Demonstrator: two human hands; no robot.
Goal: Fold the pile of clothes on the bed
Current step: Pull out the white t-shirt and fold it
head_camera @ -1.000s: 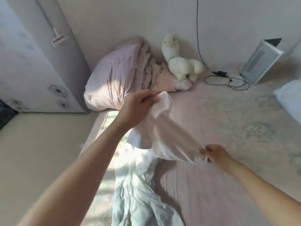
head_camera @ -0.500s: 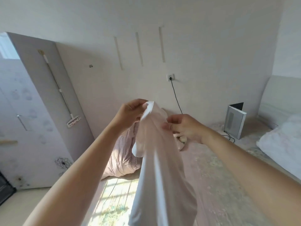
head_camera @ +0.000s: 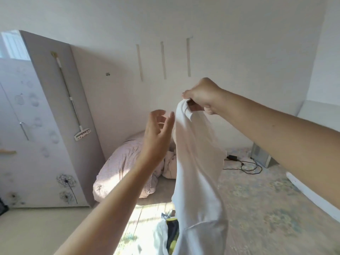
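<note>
Sunlight falls on the bed [head_camera: 257, 199] below me, and at its near edge I see a small heap of clothes [head_camera: 165, 234], still not folded, so I judge the task is only near its start. No folded piece shows in view. My right hand [head_camera: 201, 97] is raised high and pinches the top edge of a white garment [head_camera: 195, 172], which hangs straight down over the heap. My left hand [head_camera: 159, 133] holds nothing; its fingers are spread wide, just beside the cloth. Farther away lies a pink pillow [head_camera: 123, 170] against the wall.
</note>
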